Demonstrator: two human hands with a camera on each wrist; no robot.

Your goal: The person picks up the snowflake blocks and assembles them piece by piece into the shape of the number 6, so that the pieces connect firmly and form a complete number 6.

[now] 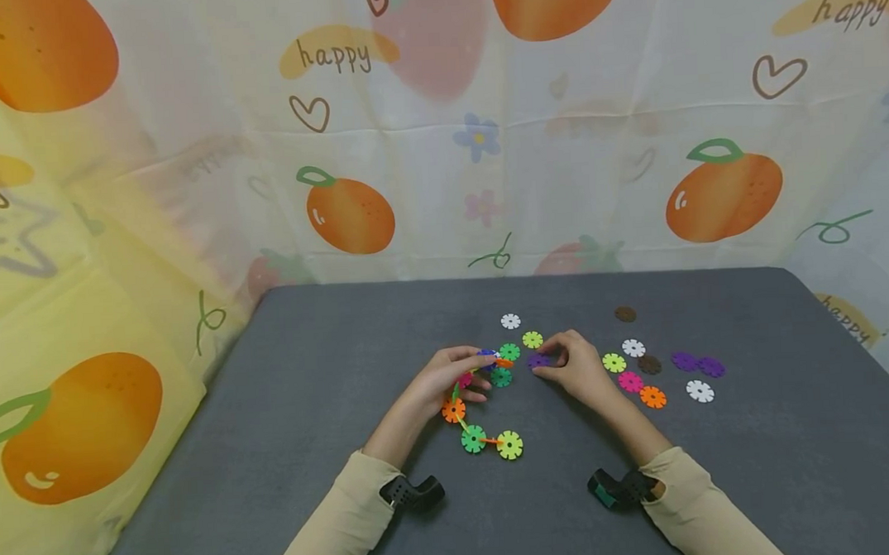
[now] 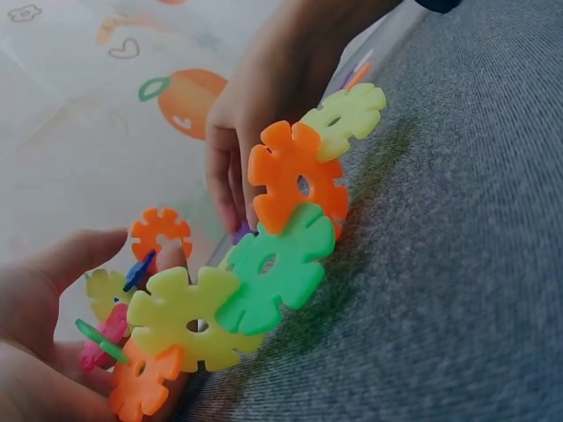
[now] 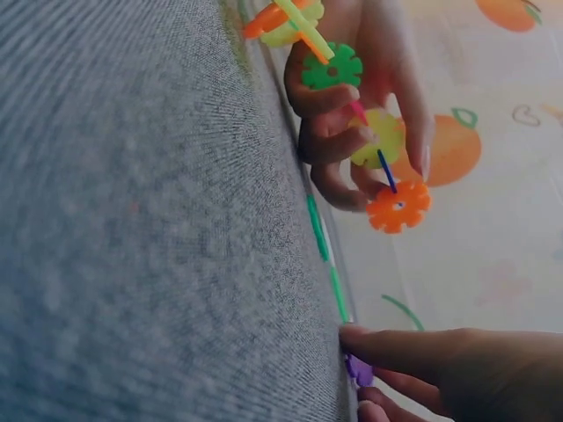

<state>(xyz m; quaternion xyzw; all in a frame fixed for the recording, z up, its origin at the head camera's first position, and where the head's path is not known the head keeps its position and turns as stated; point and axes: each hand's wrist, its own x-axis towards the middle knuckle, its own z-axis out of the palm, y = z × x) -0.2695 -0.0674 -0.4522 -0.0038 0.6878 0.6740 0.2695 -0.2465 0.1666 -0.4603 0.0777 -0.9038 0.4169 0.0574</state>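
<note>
My left hand (image 1: 443,375) holds a chain of interlocking flower-shaped plastic discs, notched round their edges. The chain curves down from the fingers through an orange disc (image 1: 454,410) and a green disc (image 1: 473,439) to a yellow disc (image 1: 509,445) at its end. In the right wrist view, another orange disc (image 3: 399,207) sits at the chain's upper end, by the left fingertips, joined to a blue disc seen edge-on. My right hand (image 1: 577,369) pinches a purple disc (image 3: 359,371) at the tabletop between thumb and fingers, which partly hide it.
Between the hands lie loose green discs (image 1: 502,378), with a yellow disc (image 1: 532,340) and a white disc (image 1: 510,321) behind. Right of my right hand are several more, including a pink disc (image 1: 631,382) and purple discs (image 1: 685,361). A printed cloth backs the grey table (image 1: 305,333).
</note>
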